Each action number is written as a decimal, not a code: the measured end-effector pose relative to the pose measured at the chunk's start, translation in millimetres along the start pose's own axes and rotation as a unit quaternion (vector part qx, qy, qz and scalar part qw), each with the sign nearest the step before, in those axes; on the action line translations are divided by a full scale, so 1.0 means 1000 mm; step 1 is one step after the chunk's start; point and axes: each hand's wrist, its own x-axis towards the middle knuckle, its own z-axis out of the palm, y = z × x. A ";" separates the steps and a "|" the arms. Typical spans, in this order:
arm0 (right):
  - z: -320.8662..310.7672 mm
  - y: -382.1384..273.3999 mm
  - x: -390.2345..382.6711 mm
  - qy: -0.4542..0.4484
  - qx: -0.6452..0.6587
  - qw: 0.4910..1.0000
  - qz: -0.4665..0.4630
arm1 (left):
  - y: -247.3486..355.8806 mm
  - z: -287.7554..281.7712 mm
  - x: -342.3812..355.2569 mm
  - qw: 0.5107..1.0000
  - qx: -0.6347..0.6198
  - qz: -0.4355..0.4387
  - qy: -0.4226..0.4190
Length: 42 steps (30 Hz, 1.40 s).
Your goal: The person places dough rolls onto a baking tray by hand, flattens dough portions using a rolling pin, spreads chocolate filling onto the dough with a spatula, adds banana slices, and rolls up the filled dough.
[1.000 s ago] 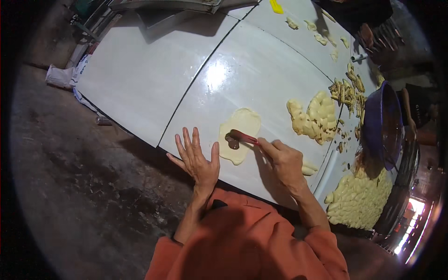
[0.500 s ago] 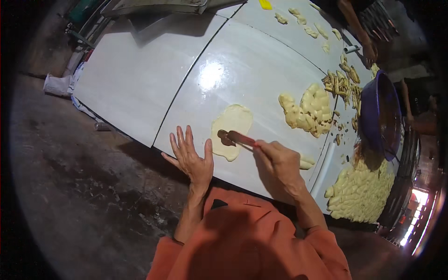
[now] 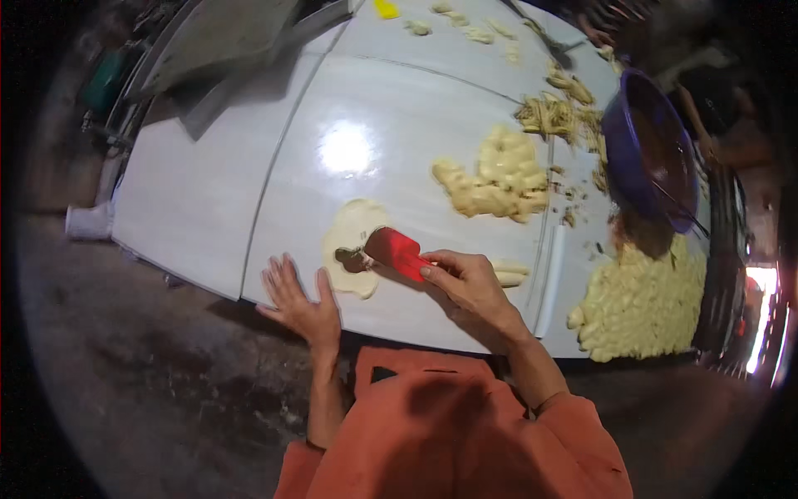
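A thin oval sheet of pale dough [image 3: 359, 218] lies on the white table near its front edge. Dark brown paste [image 3: 352, 260] forms a small patch on its middle. My right hand [image 3: 472, 287] grips the handle of a red spatula [image 3: 401, 252]; the brown-smeared end of its blade is over the dough's right side, beside the paste. To the left of the sheet is my left hand [image 3: 306, 306], fingers spread, holding nothing, its thumb close to the dough's edge.
Dough lumps [image 3: 499, 179] and a large dough pile [image 3: 644, 303] lie rightward, near a purple basin [image 3: 619, 137] and yellowish strips [image 3: 544, 115]. A long white bar [image 3: 552, 283] rests nearby. Metal trays [image 3: 220, 54] stand far left; another person's hand [image 3: 594, 32] is at far right.
The spatula has turned to show its red face and shifted right relative to the paste, which looks more spread. My whole view has swung, moving the table leftward in the picture.
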 end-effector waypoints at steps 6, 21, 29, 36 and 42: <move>-0.117 0.010 -0.037 0.206 0.229 0.949 0.062 | -0.032 -0.003 -0.004 0.996 0.072 0.023 0.052; -0.300 0.069 -0.138 0.526 -0.532 0.643 0.165 | -0.043 0.016 -0.002 0.987 0.158 0.003 0.028; -0.321 0.088 -0.147 0.544 -0.201 0.790 0.201 | -0.036 0.010 -0.004 0.984 0.180 -0.014 0.011; -0.248 0.179 -0.127 0.538 -0.223 0.772 0.253 | -0.022 0.004 -0.003 0.990 0.141 -0.022 -0.014; -0.244 0.133 -0.033 0.535 -0.354 0.764 0.065 | -0.021 -0.003 -0.003 0.988 0.147 -0.039 -0.028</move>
